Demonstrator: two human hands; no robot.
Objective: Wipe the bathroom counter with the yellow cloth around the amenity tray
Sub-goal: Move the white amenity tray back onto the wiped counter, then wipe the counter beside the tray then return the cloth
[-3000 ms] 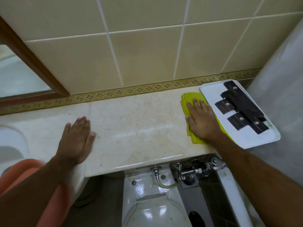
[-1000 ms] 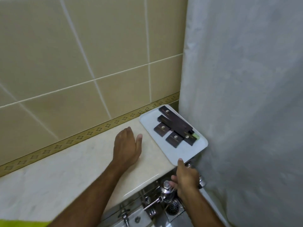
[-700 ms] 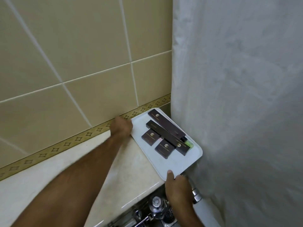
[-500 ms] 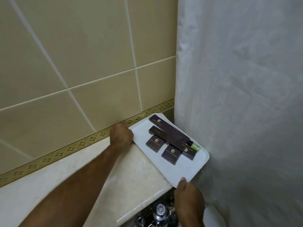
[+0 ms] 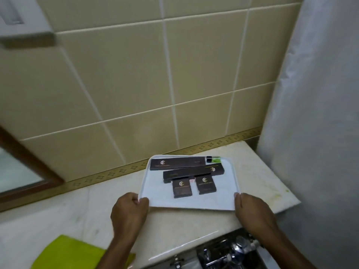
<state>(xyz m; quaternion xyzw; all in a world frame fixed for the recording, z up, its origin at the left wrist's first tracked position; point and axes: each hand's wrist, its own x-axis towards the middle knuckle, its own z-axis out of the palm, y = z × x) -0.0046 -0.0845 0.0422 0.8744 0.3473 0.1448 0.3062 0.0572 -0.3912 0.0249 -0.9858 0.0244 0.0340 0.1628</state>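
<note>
Between both hands' grip [image 5: 191, 204], amenity tray [image 5: 229, 183].

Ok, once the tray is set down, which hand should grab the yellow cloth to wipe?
Left, probably. The yellow cloth lies on the counter just beside the left hand's forearm; the right hand grips the tray's far corner, farther from it.

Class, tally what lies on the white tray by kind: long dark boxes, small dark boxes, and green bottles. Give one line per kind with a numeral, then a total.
Long dark boxes: 2
Small dark boxes: 2
Green bottle: 1
Total on the white tray: 5
</note>
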